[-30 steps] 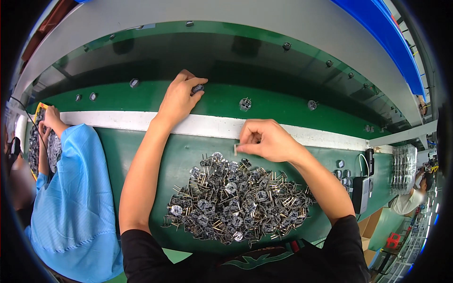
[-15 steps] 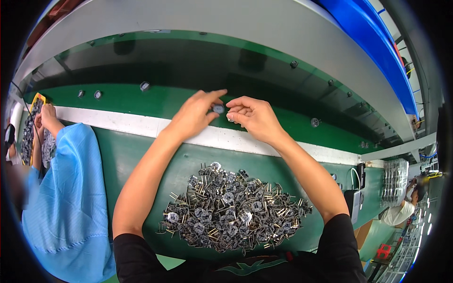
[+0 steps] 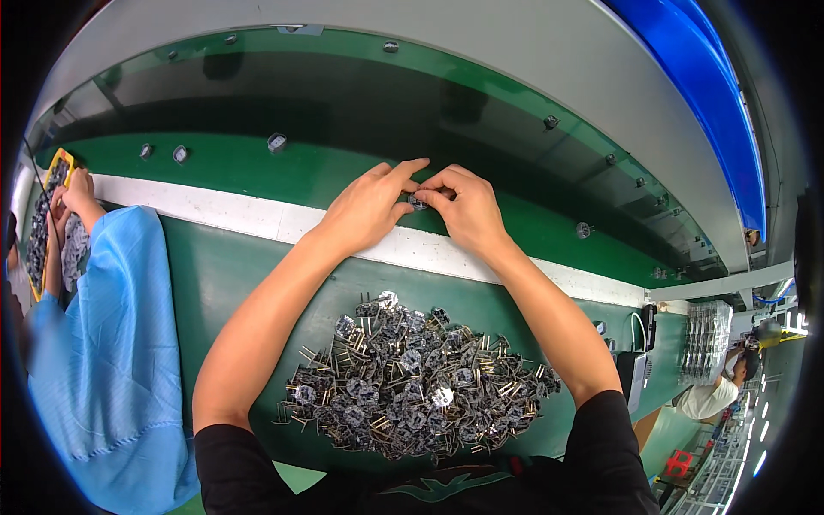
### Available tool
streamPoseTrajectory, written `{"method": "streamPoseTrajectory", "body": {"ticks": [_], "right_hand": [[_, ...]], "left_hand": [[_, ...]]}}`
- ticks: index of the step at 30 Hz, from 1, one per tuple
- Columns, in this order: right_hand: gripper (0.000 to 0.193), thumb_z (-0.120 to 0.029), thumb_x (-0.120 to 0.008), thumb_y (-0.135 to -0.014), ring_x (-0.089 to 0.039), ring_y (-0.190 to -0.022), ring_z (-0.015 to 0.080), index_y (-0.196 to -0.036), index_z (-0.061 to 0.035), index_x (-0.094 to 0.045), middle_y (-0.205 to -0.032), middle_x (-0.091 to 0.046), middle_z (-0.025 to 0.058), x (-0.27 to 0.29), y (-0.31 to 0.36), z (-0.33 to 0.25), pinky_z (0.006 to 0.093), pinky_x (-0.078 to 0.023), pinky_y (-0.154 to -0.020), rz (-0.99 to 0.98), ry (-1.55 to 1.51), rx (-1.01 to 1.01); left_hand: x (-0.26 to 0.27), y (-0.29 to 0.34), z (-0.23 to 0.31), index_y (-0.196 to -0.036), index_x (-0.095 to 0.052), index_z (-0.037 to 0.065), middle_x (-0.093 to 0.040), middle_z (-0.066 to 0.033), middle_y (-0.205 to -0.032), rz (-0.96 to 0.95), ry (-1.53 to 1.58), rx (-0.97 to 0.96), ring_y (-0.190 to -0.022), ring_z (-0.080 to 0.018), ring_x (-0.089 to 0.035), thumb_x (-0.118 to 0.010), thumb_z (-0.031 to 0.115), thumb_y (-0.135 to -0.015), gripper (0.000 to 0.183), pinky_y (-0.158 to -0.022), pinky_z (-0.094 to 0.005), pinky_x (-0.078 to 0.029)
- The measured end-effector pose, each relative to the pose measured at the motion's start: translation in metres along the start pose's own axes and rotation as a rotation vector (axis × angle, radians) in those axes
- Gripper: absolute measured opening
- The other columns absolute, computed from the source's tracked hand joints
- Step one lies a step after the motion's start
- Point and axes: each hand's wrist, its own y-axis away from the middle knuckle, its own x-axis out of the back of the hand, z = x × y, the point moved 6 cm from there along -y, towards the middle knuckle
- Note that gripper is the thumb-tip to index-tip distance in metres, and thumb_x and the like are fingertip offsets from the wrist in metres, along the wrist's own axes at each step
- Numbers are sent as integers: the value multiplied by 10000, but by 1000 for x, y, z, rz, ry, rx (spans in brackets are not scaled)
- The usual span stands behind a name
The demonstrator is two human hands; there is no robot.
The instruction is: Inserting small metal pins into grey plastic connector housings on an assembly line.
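Note:
My left hand and my right hand meet over the green belt, just past the white rail. Between their fingertips is a small dark round part, partly covered by the fingers. The left thumb and fingers grip its left side, with one finger stretched out beyond it. My right hand is closed in a pinch on its top and right side; anything else in that pinch is hidden. Below my forearms, a heap of dark plug-like parts with brass-coloured pins lies on the green table.
Single small parts lie along the belt, including a grey one. A white rail separates belt and table. At left, a co-worker in a blue garment handles a yellow tray. Stacked clear trays stand at right.
My hands have come together: the round part in my left hand has moved right to my right fingertips. The view has shifted slightly.

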Motion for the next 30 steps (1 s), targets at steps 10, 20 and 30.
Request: {"method": "streamPoseTrajectory", "body": {"ticks": [10, 20, 30], "right_hand": [[102, -154, -754, -860, -657, -722, 259, -862, -55, -730, -855, -688, 56, 8, 11, 11, 390, -501, -653, 51, 71, 40], [141, -244, -723, -883, -662, -836, 279, -892, -104, -737, -837, -642, 56, 22, 26, 6, 434, -528, -693, 150, 424, 144], [250, -237, -721, -917, -686, -861, 314, -1053, -27, -735, -978, -705, 125, 17, 96, -56, 425, -532, -776, -780, 92, -74]], "left_hand": [[-16, -8, 9, -1456, -458, 75, -732, -148, -1153, -23, 64, 31, -1080, -343, -656, -757, 31, -824, 700, -913, -420, -558], [-24, -23, 17, -1381, -514, 53, -696, -143, -1066, -128, 162, 111, -1042, -361, -651, -752, 22, -822, 608, -912, -447, -541], [41, -31, -10, -1243, -656, 65, -657, -143, -1181, 356, -355, -6, -1127, -364, -594, -752, 142, -839, 422, -950, -443, -509]]}}
